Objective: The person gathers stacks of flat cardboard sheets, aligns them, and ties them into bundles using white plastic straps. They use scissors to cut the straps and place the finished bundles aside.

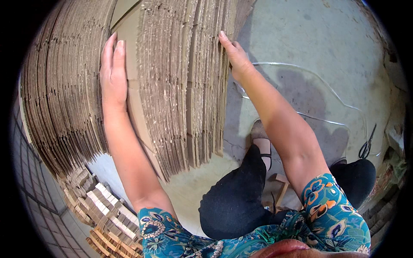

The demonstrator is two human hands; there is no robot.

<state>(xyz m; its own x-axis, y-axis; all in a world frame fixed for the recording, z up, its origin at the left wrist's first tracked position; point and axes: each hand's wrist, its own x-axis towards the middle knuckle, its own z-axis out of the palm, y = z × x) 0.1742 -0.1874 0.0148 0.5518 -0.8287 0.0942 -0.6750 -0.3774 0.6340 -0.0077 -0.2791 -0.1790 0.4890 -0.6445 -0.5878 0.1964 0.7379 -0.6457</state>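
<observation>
A thick bundle of flattened brown cardboard sheets (pixel 180 86) stands on edge between my two hands. My left hand (pixel 113 75) lies along its left side, fingers stretched out against a smooth outer sheet, in the gap beside a second cardboard stack (pixel 64 81). At the bundle's right side is my right hand (pixel 234 53), with its visible fingers extended and touching the outer edge. Part of the right hand is hidden behind the sheets. Neither hand wraps round anything that I can make out.
Pale strapping cord (pixel 309 73) trails in loops over the concrete floor at the right, near black-handled scissors (pixel 366 146). Smaller bundles of cut cardboard (pixel 107 206) lie at the lower left. My foot (pixel 261 144) and a wooden stool (pixel 282 189) are below.
</observation>
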